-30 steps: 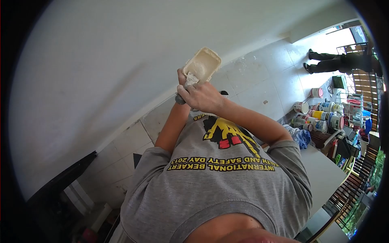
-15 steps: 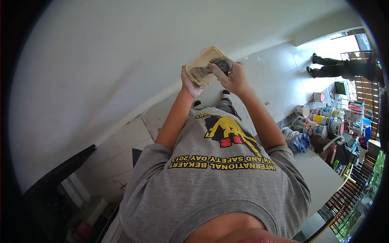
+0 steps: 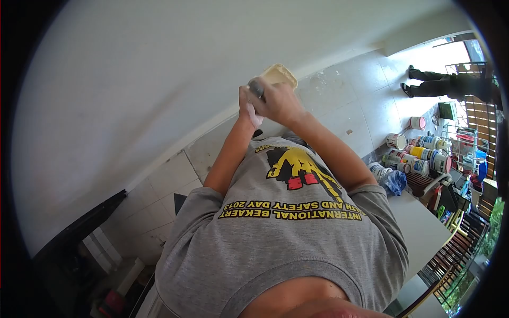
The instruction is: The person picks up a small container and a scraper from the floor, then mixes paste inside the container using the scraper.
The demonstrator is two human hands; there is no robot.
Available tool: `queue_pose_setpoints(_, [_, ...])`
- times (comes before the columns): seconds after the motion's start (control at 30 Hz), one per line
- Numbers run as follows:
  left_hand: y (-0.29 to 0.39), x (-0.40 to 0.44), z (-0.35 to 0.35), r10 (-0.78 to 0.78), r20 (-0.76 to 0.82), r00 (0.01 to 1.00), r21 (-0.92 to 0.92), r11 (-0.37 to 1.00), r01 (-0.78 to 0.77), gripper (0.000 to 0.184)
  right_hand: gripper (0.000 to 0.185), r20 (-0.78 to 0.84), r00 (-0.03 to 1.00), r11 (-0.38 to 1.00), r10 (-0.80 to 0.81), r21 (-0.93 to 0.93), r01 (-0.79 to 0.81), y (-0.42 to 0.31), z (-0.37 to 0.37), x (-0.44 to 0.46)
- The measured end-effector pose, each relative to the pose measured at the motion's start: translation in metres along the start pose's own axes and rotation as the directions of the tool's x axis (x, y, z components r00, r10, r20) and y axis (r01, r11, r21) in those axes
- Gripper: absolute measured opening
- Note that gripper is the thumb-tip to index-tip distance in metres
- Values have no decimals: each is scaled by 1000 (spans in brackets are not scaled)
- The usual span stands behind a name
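My left hand (image 3: 249,112), dusted with white, is closed around a shallow cream-coloured tray (image 3: 283,73) with pale paste on its rim. Over the tray, my right hand (image 3: 281,102) grips a putty knife (image 3: 256,88); its dark rounded handle end shows, and the blade is hidden. My right hand covers much of the tray and is slightly blurred. Both hands are close together, in front of my chest and near the pale wall.
A pale wall (image 3: 132,69) runs along the left and front. Paint buckets (image 3: 419,168) stand at the right beside a white tabletop (image 3: 419,230). Farther off, a person in dark trousers (image 3: 432,85) stands on the tiled floor (image 3: 339,114). A dark object (image 3: 79,228) is at lower left.
My right hand has moved left across the tray with the putty knife, towards my left hand. The blade, visible earlier over the tray, is now hidden.
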State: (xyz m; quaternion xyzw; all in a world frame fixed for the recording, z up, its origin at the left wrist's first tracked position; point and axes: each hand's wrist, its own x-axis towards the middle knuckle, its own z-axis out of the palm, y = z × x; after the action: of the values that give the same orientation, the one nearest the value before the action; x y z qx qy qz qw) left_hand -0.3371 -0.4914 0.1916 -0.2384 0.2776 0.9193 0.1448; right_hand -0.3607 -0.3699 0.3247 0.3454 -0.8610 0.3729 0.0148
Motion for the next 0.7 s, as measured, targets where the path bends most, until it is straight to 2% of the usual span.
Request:
queue_pose_setpoints(0.13, [4, 12, 4, 99, 108, 989, -107, 990, -88, 57, 30, 31, 973, 965, -229, -124, 231, -10, 16, -9])
queue_pose_setpoints(0.43, [2, 21, 7, 229, 83, 970, -129, 968, -217, 57, 35, 161, 984, 990, -72, -106, 90, -18, 3, -18])
queue_pose_setpoints(0.53, [-5, 20, 11, 355, 51, 934, 11, 935, -356, 57, 41, 41, 971, 961, -236, -137, 240, -8, 24, -29])
queue_pose_setpoints(0.57, [-5, 21, 12, 391, 35, 920, 51, 919, -392, 57, 42, 73, 979, 972, -190, -127, 198, -9, 19, -29])
queue_pose_setpoints(0.63, [-2, 21, 21, 355, -59, 933, -63, 931, -359, 57, 44, 145, 984, 987, -101, -109, 117, -13, 3, -27])
queue_pose_setpoints(0.67, [2, 20, 22, 290, -96, 952, -189, 934, -303, 57, 42, 91, 992, 992, -93, -75, 100, -10, -2, -24])
queue_pose_setpoints(0.7, [3, 18, 20, 288, -123, 950, -163, 938, -305, 58, 39, 39, 996, 996, -81, -37, 83, -3, -8, -21])
